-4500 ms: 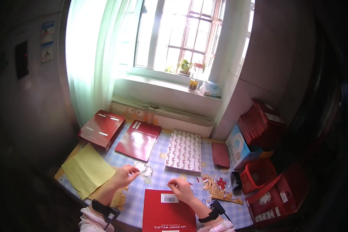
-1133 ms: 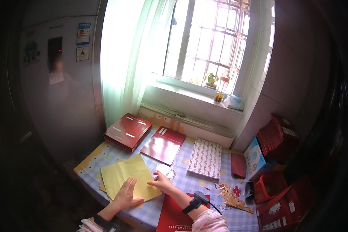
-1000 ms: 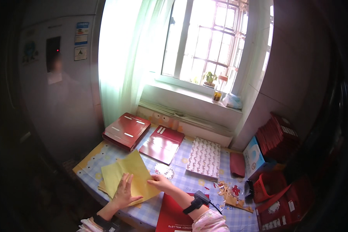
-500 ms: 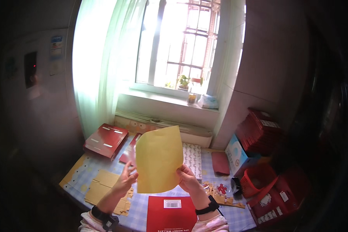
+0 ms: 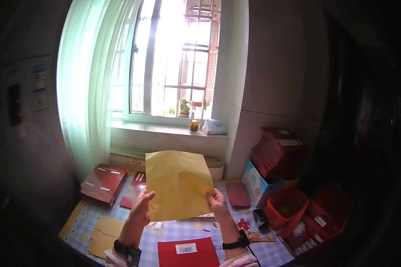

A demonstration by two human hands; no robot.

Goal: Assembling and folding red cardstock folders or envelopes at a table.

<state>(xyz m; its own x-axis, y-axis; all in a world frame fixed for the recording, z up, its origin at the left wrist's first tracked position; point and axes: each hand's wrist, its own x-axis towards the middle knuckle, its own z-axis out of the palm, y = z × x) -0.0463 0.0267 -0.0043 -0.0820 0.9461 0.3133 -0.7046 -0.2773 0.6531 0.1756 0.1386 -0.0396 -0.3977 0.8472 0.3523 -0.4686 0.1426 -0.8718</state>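
Aloft, yellow sheet, hands at both edges

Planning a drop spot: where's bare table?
Two bare patches of tablecloth: one between the dark red box and tan cardboard; one bounded by the white round piece, red card and red scraps. Crowded: right side, with red basket, blue carton, open red case. The yellow sheet hides mid-table.

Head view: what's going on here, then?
A person holds a large yellow sheet up above a checked tablecloth. The right hand grips its right edge; the left hand is at its left edge, though how firmly is unclear. A flat red item with a white label lies nearer the person, and tan flat pieces lie to the left.
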